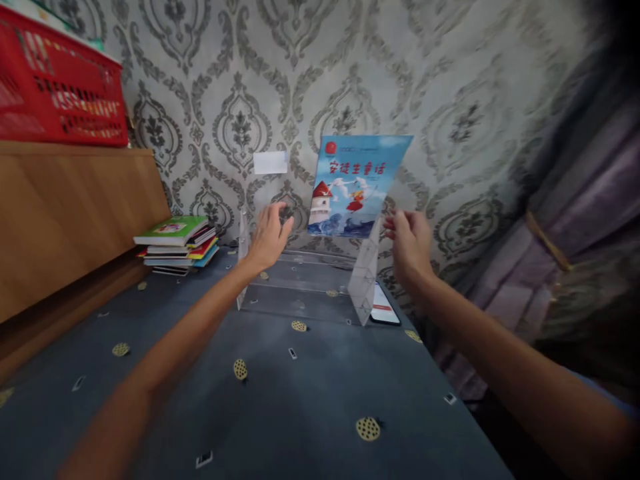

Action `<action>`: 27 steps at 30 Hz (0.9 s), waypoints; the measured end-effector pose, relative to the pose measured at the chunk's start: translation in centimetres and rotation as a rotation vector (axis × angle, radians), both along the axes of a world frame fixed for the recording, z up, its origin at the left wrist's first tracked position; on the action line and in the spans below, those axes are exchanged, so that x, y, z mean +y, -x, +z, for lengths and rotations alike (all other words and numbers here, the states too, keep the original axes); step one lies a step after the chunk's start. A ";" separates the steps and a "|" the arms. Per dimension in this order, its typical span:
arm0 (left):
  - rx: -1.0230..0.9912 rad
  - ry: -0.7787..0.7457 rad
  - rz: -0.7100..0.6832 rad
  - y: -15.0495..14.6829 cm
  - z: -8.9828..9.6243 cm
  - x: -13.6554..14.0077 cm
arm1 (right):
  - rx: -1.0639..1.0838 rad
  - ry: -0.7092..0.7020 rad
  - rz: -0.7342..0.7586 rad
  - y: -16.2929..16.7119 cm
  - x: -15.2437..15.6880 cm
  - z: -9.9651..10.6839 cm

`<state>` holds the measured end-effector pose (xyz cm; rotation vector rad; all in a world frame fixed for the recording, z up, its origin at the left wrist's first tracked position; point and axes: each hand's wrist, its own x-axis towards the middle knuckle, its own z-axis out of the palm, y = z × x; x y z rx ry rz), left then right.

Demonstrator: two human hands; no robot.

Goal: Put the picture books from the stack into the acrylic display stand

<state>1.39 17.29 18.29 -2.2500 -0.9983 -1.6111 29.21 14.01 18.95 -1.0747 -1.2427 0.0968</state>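
A blue children's storybook [357, 187] with red Chinese characters on its cover stands upright, leaning slightly, at the right part of a clear acrylic stand [364, 283]. The stand has see-through side panels and low tiers, and sits against the wall. My left hand [270, 237] hovers over the stand's left side, its thumb and fingers apart with nothing in them. Just beyond the book's lower right edge is my right hand [413, 243], fingers loosely bent and holding nothing visible; whether the fingertips touch the book or panel is unclear.
Several stacked books [177, 243] lie at the back left, beside a wooden cabinet [75, 213] bearing a red basket [65, 87]. A phone [385, 305] rests behind the stand's right panel. A white label [270, 163] shows near the patterned wall. A curtain [545, 247] hangs at right.
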 end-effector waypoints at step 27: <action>0.537 0.586 0.863 29.0 -4.6 4.3 | -0.036 0.681 0.521 10.4 -14.5 -17.9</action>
